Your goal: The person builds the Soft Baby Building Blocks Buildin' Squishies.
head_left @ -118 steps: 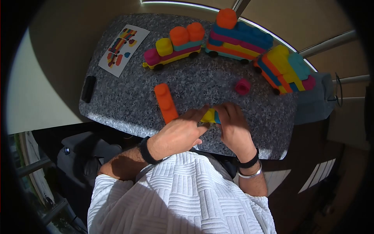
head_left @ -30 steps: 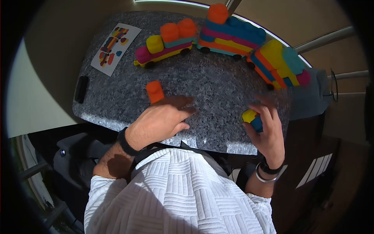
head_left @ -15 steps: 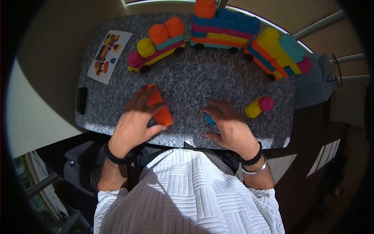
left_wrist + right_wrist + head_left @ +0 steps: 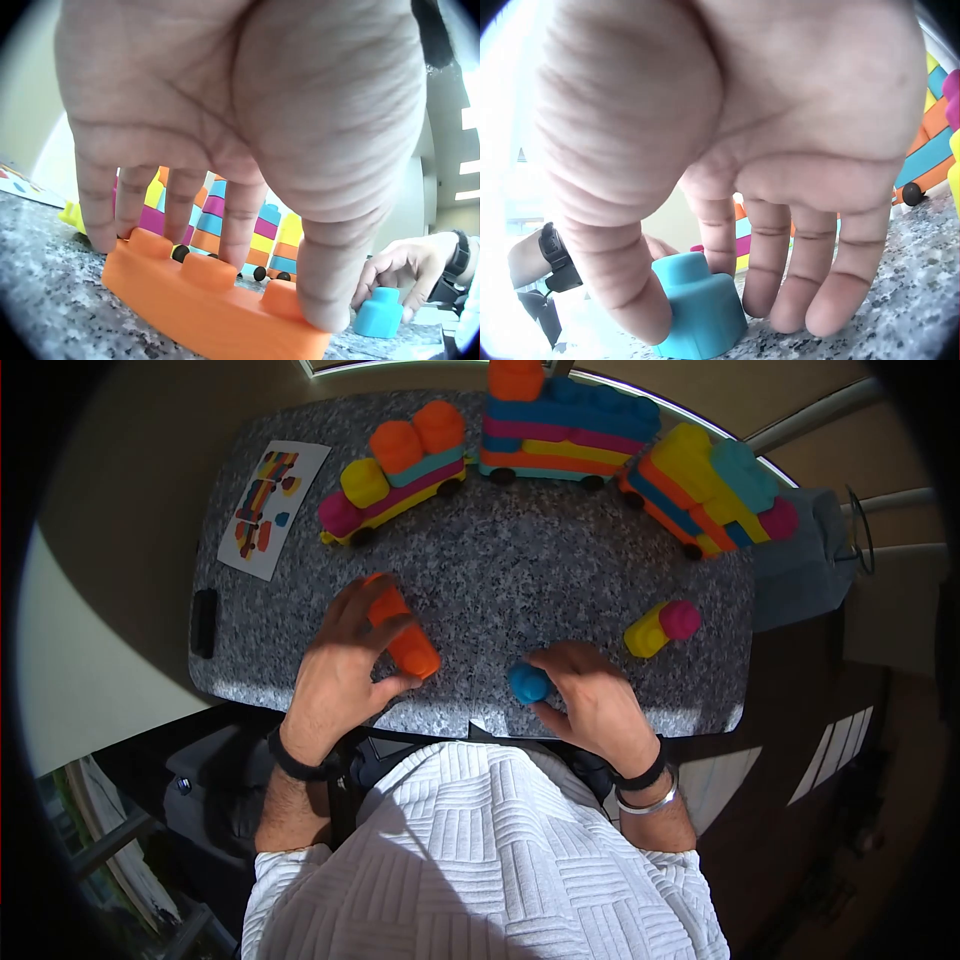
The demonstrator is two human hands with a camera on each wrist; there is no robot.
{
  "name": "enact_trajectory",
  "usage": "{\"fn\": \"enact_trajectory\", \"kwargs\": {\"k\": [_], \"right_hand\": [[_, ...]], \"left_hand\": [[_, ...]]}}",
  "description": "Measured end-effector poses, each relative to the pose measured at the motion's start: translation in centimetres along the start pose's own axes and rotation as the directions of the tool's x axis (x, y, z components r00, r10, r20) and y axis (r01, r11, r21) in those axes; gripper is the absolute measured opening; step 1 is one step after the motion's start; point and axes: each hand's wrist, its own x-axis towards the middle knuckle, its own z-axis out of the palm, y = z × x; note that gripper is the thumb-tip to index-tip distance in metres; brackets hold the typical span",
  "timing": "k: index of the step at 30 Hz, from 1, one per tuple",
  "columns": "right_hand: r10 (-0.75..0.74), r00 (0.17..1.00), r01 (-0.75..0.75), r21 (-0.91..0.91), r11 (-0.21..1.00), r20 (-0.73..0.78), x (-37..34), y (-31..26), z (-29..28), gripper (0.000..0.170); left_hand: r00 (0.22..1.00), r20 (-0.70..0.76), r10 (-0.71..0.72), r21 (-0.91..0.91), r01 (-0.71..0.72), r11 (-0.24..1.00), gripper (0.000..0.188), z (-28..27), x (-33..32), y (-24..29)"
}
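My left hand (image 4: 338, 672) grips a long orange building block (image 4: 414, 650) at the left front of the table. In the left wrist view, its thumb lies at one end of the orange block and the fingers reach behind its row of studs. To the right, my right hand (image 4: 598, 705) holds a small blue one-stud block (image 4: 528, 682) near the front edge. The right wrist view has the thumb on one side of the blue block (image 4: 697, 307) and the index finger behind it. A yellow block (image 4: 645, 638) lies beyond the right hand, with a magenta block (image 4: 680, 619) at its end.
Three joined block train cars line the back: a left car (image 4: 415, 480), a tall middle car (image 4: 570, 450) and a right car (image 4: 690, 490). A picture card (image 4: 272, 510) and a black bar (image 4: 203, 622) lie left on the speckled table (image 4: 500, 560). A grey bag (image 4: 810, 565) is right.
My right hand has left the yellow block at the right and moved to the middle with the blue block. The magenta block is now by the yellow one. My left hand has taken the orange block.
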Motion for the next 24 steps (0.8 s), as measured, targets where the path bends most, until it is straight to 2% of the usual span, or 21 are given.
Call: {"fn": "enact_trajectory", "kwargs": {"k": [4,6,10,13,16,17,19,22,24], "right_hand": [[0.043,0.999,-0.043,0.004,0.999,-0.016,-0.2,0.0,-0.3,0.053],[0.1,0.994,-0.099,-0.037,0.994,0.045,-0.3,0.0,-0.3,0.053],[0.086,0.995,-0.085,-0.044,0.995,0.04,-0.8,0.2,-0.2,0.059],[0.081,0.997,-0.081,-0.002,0.997,0.0,-1.3,0.6,-2.2,0.061],[0.118,0.961,-0.148,-0.106,0.983,-0.249,-2.2,2.1,-4.6,0.062],[0.077,0.945,-0.129,-0.148,0.981,-0.318,-2.5,2.6,-5.4,0.056],[0.095,0.916,-0.154,-0.122,0.981,-0.39,-3.3,3.3,-6.1,0.048],[0.123,0.912,-0.168,-0.084,0.982,-0.391,-4.2,2.9,-6.4,0.04],[0.093,0.917,-0.145,-0.107,0.984,-0.388,-4.6,2.3,-6.4,0.038]], "left_hand": [[1.0,-0.006,-0.018,-0.001,0.018,1.0,0.071,0.0,-0.1,0.1],[1.0,-0.009,-0.019,-0.006,0.019,1.0,0.072,0.0,-0.1,0.0],[1.0,-0.001,-0.028,-0.011,0.028,1.0,0.073,0.0,-0.1,0.1],[1.0,-0.004,-0.024,0.002,0.024,1.0,0.073,-0.1,-0.2,0.1],[0.999,-0.037,-0.014,-0.018,0.014,1.0,0.072,-0.4,-0.5,0.1],[0.999,-0.042,-0.02,-0.03,0.019,0.999,0.072,-0.6,-0.6,0.1],[0.998,-0.057,-0.02,-0.039,0.018,0.999,0.071,-1.0,-0.8,0.0],[0.998,-0.054,-0.039,-0.047,0.036,0.998,0.074,-1.3,-1.3,-0.2],[0.997,-0.081,-0.021,-0.029,0.019,0.999,0.067,-1.3,-1.6,-0.4]]}}
